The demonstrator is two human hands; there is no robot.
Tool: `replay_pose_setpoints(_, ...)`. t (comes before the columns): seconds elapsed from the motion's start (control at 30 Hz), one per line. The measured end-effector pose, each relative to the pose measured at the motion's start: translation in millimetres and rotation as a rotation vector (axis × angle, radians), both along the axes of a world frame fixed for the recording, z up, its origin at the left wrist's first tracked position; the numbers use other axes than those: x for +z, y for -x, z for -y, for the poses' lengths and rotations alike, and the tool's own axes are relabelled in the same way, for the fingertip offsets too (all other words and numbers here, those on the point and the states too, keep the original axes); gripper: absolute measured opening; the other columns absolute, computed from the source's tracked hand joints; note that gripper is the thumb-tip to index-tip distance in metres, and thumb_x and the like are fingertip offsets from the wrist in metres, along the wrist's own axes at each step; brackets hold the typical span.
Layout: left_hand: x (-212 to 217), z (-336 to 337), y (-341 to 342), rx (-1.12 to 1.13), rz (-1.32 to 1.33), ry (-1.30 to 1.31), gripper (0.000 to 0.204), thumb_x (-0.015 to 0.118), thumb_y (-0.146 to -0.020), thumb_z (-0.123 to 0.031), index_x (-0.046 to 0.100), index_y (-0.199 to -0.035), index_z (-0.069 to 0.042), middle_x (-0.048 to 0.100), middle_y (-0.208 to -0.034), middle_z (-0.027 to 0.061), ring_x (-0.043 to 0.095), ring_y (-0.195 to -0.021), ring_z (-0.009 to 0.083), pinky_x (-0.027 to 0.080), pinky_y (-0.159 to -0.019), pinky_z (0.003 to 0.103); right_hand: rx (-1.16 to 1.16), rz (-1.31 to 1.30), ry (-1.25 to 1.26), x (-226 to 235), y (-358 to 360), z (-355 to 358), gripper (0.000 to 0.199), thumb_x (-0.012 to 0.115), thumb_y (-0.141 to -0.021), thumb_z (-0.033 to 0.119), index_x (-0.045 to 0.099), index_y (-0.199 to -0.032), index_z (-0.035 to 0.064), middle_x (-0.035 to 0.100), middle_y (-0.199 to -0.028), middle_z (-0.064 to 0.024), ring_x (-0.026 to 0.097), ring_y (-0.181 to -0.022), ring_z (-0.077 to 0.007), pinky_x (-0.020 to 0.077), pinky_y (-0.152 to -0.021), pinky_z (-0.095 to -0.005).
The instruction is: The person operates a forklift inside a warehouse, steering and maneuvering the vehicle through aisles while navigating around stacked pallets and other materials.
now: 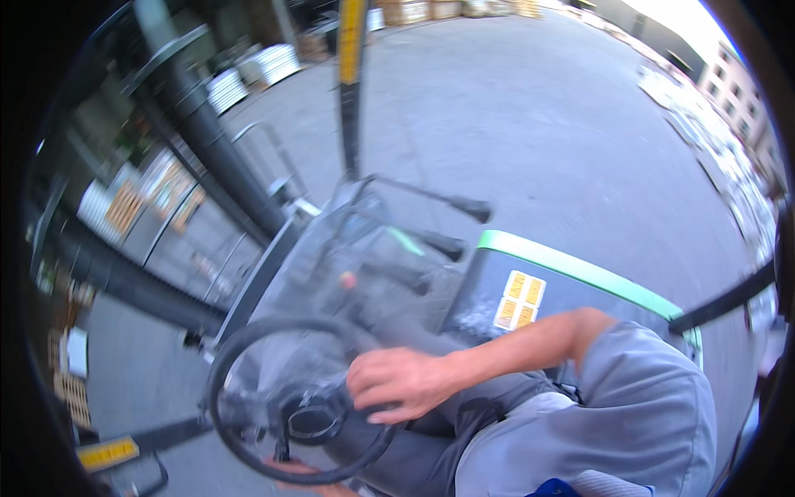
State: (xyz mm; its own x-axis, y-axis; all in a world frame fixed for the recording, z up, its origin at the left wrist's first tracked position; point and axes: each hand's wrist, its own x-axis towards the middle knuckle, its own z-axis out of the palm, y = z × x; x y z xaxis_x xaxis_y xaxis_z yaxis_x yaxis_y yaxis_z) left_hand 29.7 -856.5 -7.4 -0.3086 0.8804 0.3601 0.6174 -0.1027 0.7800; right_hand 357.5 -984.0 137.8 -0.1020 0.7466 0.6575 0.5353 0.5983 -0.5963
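Hand (402, 381) (right) on steering wheel (315, 422)

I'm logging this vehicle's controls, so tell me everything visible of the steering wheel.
The steering wheel is black and looks plastic, with a round rim and a hub bearing a ring-shaped outline. It sits low and left of centre, its face turned up toward the camera. The right hand curls over the rim on the picture's right, hiding part. The left hand shows behind the lower rim; contact is unclear.

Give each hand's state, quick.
Left hand: partly hidden by the steering wheel; cannot tell.
Right hand: over the wheel's rim, fingers bent; firm grip unclear.
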Motion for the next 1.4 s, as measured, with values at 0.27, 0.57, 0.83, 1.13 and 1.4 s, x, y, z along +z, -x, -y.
replay_pose_setpoints(0.27,28.1,8.0,-18.8,0.193,0.333,0.027,0.051,0.052,-0.105,-0.054,0.056,-0.081,-0.009,0.035,-0.065,-0.0032,0.032,-0.057,0.0121,0.022,-0.048,0.032,0.269,0.017,-0.084,-35.7,77.0,16.7,0.012,0.067,-0.088,0.011,0.062,-0.082,0.0016,0.059,-0.094,-0.0125,0.059,-0.099,-0.0356,0.0439,-0.104,-0.0547)
replay_pose_setpoints(0.57,-30.8,7.8,37.2,0.067,-0.321,0.165,0.03,0.055,-0.106,-0.036,0.065,-0.102,-0.008,0.061,-0.09,0.0018,0.059,-0.083,0.0135,0.048,-0.07,0.033,-0.052,0.503,-0.348,50.6,179.0,-148.1,0.01,0.067,-0.072,0.025,0.068,-0.068,0.0156,0.061,-0.072,-0.0021,0.059,-0.078,-0.023,0.0424,-0.077,-0.0425)
replay_pose_setpoints(0.83,25.1,25.2,-18.2,-0.147,0.244,-0.129,0.023,0.059,-0.098,-0.022,0.07,-0.099,-0.002,0.067,-0.084,0.0121,0.066,-0.077,0.0277,0.051,-0.068,0.041,-0.322,0.05,-0.091,52.8,-6.7,-95.7,0.012,0.077,-0.08,0.006,0.065,-0.08,0.0051,0.063,-0.081,-0.0091,0.061,-0.078,-0.0289,0.0473,-0.076,-0.0408)
replay_pose_setpoints(1.13,24.2,48.7,-65.6,0.065,0.416,0.016,0.04,0.049,-0.111,-0.031,0.063,-0.093,0.002,0.06,-0.079,0.0101,0.052,-0.076,0.0143,0.047,-0.072,0.034,0.126,0.143,0.047,-11.2,41.1,42.4,0.023,0.081,-0.069,0.002,0.063,-0.083,0.0059,0.061,-0.085,-0.0083,0.061,-0.081,-0.0282,0.0461,-0.077,-0.0461)
replay_pose_setpoints(1.4,-0.5,69.8,-90.9,0.188,0.312,-0.025,0.04,0.049,-0.109,-0.032,0.065,-0.087,-0.002,0.065,-0.076,0.0223,0.064,-0.069,0.042,0.05,-0.064,0.046,0.367,0.183,-0.098,-1.7,114.5,-10.7,0.018,0.08,-0.074,0.004,0.063,-0.079,0.0057,0.06,-0.082,-0.0094,0.059,-0.08,-0.0304,0.0443,-0.08,-0.0455)
